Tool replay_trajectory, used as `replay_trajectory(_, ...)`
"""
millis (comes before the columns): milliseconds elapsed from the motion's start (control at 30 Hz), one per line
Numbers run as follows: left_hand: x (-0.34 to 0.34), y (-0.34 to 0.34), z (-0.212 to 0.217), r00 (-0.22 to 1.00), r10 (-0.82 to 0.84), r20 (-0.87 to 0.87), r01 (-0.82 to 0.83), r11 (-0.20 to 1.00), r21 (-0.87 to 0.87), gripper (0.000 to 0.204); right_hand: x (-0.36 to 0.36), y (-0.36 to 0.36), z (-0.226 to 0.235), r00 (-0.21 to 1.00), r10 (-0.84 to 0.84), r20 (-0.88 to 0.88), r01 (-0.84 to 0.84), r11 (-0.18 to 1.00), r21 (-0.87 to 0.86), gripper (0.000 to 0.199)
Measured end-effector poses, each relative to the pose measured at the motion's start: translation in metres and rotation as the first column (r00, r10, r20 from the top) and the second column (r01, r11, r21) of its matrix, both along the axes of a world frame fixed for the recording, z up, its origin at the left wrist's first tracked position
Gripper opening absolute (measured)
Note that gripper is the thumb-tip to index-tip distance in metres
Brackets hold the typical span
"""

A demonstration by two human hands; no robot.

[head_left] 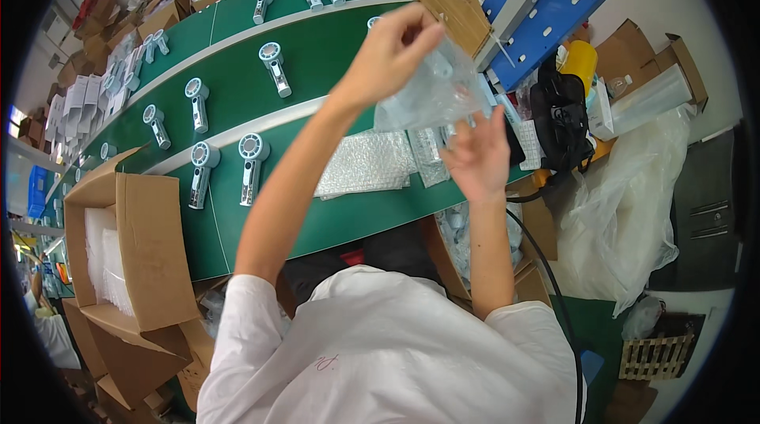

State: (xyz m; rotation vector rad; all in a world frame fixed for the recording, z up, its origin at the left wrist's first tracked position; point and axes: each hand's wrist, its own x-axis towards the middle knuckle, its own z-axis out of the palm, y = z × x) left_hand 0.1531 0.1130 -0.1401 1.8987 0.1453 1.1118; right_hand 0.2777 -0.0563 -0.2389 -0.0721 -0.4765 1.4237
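Note:
High over the green bench, my left hand point(394, 52) is closed on the upper part of a clear plastic bag point(431, 95), which hangs down to the right. Something pale blue shows through the film, too unclear to name. My right hand point(480, 156) has its fingers apart beside the bag's lower edge; whether a fingertip touches the film I cannot tell. Below both hands lies a stack of bubble-wrap pouches point(366, 163). Two light blue handheld fans, a nearer one point(251, 167) and its neighbour point(202, 174), lie left of my left forearm.
More fans point(275, 68) lie along the green belt point(229, 52) beyond. An open carton point(154, 246) with white foam sleeves stands at the left. On the right are a blue perforated post point(546, 20), a black bag point(564, 111) and a hanging black cable point(546, 266).

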Motion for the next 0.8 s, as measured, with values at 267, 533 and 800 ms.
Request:
replay_trajectory(267,-0.025,-0.055,-0.005,0.828,-0.413,-0.378,0.495,0.856,0.149,0.011,-0.013,-0.023,0.024,0.939,0.148,0.309,-0.060,0.959,-0.278,0.055)
replay_trajectory(533,-0.098,0.003,-0.202,0.589,0.436,-0.680,-0.228,0.897,0.378,0.044,0.011,0.005,-0.023,0.125,0.120,0.985,0.271,0.951,-0.150,0.055)
replay_trajectory(800,-0.086,0.015,-0.192,0.320,0.183,-0.930,-0.033,0.983,0.182,0.042,-0.005,0.048,-0.062,-0.262,0.183,0.948,0.467,0.883,-0.041,0.062)
